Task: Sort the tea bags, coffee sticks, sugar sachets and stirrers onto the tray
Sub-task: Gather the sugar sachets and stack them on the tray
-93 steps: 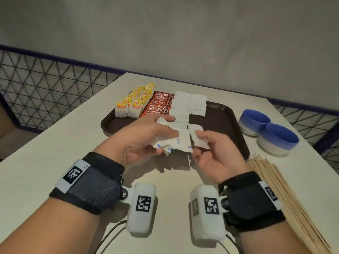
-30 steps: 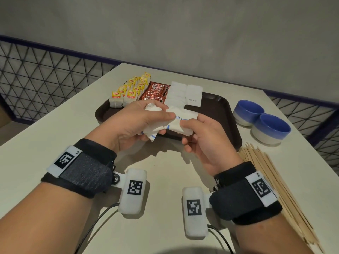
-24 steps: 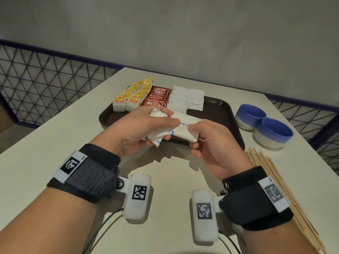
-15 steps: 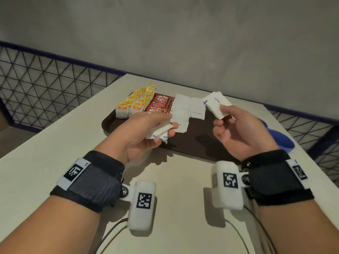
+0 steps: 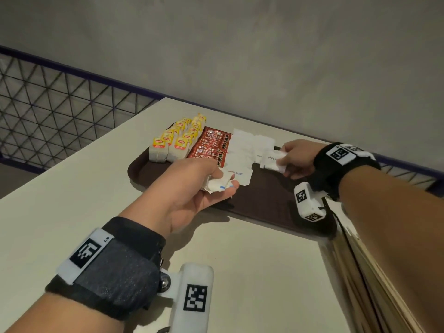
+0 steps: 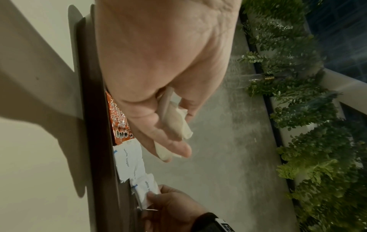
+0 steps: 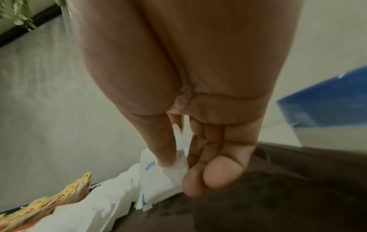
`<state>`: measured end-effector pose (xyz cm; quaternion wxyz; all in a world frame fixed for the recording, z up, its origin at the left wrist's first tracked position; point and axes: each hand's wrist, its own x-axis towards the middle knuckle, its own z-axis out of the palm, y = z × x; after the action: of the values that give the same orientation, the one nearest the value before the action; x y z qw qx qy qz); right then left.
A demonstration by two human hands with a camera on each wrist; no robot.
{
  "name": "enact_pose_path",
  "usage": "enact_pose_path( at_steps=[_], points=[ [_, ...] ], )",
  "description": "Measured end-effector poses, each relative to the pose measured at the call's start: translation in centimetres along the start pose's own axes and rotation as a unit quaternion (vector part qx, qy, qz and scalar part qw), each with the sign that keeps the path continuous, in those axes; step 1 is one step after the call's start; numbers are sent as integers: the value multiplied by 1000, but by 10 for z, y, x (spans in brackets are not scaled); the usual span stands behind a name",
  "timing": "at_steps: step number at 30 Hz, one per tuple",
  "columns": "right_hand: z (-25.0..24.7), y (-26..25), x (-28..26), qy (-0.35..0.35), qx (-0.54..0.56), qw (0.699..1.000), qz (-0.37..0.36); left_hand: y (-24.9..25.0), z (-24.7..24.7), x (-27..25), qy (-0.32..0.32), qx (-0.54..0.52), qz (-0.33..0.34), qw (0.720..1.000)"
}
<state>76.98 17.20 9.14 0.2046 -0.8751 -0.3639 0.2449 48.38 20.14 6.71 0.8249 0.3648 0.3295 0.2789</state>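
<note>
We see the dark brown tray (image 5: 264,203) on the pale table (image 5: 72,188), holding three sorted groups. At its ten o'clock corner stand the yellow-tagged tea bags (image 5: 177,143); just beside them toward three o'clock lie the red coffee sticks (image 5: 211,146), and next come the white sugar sachets (image 5: 242,150) in rows. Our right hand (image 5: 296,159) pinches one sugar sachet (image 5: 271,161) between thumb and fingers, low at the right end of those rows; whether it touches the tray we cannot tell. Our left hand (image 5: 192,188) is curled around a small bundle of sachets (image 5: 217,183) above the tray's near edge. Wooden stirrers (image 5: 374,284) lie on the table at four o'clock.
</note>
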Motion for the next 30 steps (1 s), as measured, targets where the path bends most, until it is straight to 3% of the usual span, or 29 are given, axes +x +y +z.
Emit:
enact_pose_path(
  at_steps=[7, 18, 24, 30],
  points=[
    [20, -12, 23, -5, -2, 1000, 5, 5, -1, 1, -20, -1, 6, 1000],
    [27, -27, 27, 40, -147, 988, 4, 4, 3, -2, -38, -5, 14, 999],
    [32, -27, 39, 70, -162, 984, -15, 2, -1, 3, -51, -24, 17, 998],
    [26, -22, 35, 71, -136, 988, -11, -1, -3, 5, -61, 24, 29, 997]
  ],
)
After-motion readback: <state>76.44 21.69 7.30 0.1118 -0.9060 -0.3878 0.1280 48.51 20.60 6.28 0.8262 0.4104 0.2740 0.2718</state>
